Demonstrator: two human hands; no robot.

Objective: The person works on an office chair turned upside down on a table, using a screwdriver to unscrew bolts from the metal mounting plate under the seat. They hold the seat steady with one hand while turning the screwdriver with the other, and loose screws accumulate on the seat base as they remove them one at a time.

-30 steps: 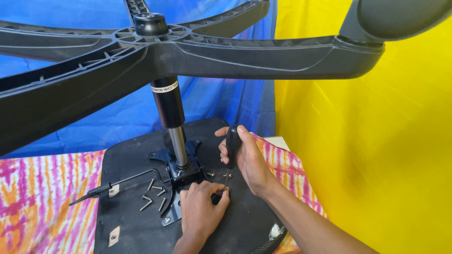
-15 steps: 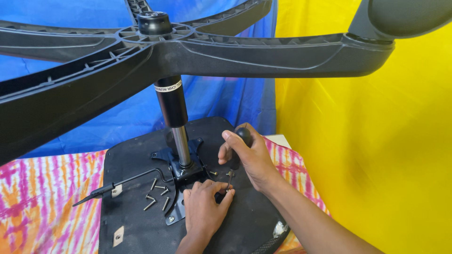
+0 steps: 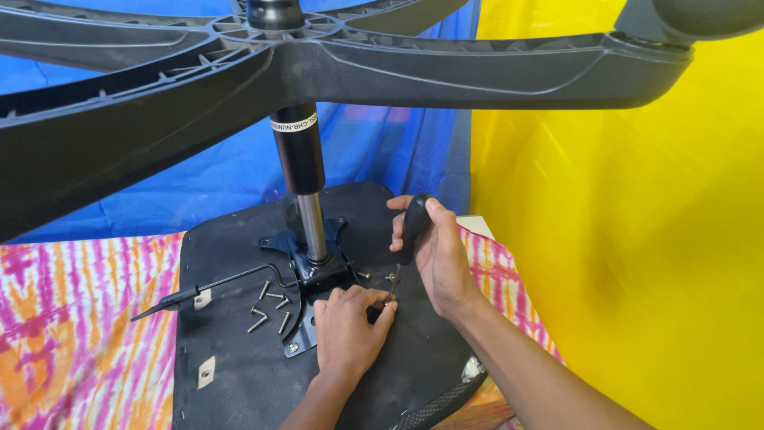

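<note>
The right hand [image 3: 438, 255] is wrapped firmly around the black handle of a screwdriver [image 3: 412, 231], held nearly upright with its thin metal shaft angled down toward the seat underside [image 3: 239, 374]. The left hand [image 3: 348, 326] lies palm down on that matte black board, fingers curled and pinching at the spot where the screwdriver tip meets it; whatever it pinches is too small to make out. Just left of both hands, a black metal mounting plate [image 3: 306, 271] sits on the board, with a shiny steel column [image 3: 312, 227] rising from it into a black cylinder ringed by a white label band [image 3: 293, 126]. Above spreads the ribbed black plastic chair base [image 3: 358, 72]. Loose silver screws [image 3: 267, 306] lie beside the plate, near a thin black lever [image 3: 207, 288]. Pink-and-orange tie-dye cloth [image 3: 72, 334] lies beneath; blue [image 3: 223, 175] and yellow sheets [image 3: 621, 239] hang behind.
</note>
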